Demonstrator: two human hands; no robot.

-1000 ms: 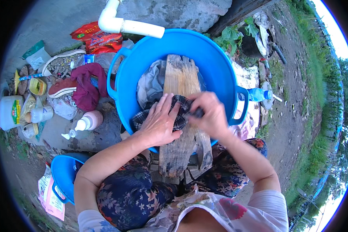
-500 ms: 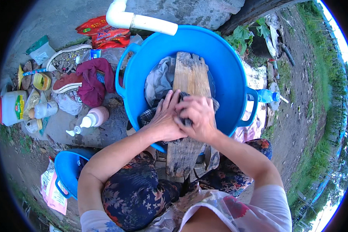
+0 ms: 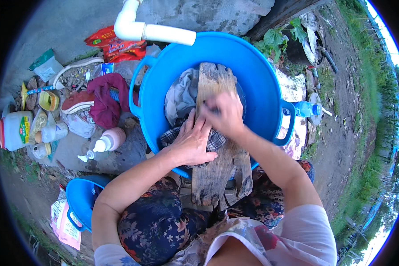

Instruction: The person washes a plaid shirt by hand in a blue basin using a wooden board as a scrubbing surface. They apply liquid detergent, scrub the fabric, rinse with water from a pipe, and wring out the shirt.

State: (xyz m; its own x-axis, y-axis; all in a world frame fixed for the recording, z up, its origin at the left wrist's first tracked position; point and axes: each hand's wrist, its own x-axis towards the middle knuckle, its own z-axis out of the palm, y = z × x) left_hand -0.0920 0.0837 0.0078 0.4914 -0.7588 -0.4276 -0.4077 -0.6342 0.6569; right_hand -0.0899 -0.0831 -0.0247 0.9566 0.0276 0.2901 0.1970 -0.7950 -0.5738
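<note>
A worn wooden board [image 3: 216, 170] slants from a big blue tub [image 3: 258, 80] toward my knees. Across it lies a dark plaid cloth [image 3: 215, 141], bunched and wet-looking. My left hand [image 3: 191, 141] lies flat on that cloth with the fingers spread, pressing it against the wood. Farther up the board, my right hand [image 3: 225, 114] is curled round a dark fold of the cloth; motion blurs its fingers. A light grey cloth [image 3: 180, 95] rests inside the tub, left of the board. The board and hands hide part of the tub's bottom.
A white pipe [image 3: 164, 33] reaches over the tub's far rim. At left are a pump bottle [image 3: 114, 138], a maroon cloth [image 3: 106, 99], shoes [image 3: 79, 103] and a white jug [image 3: 17, 128]. A small blue bucket [image 3: 80, 201] stands lower left; a clear bottle [image 3: 305, 109] lies right.
My right hand has moved up the board, away from my left hand, which stays low on the cloth. More of the plaid cloth shows between them. The view has shifted slightly.
</note>
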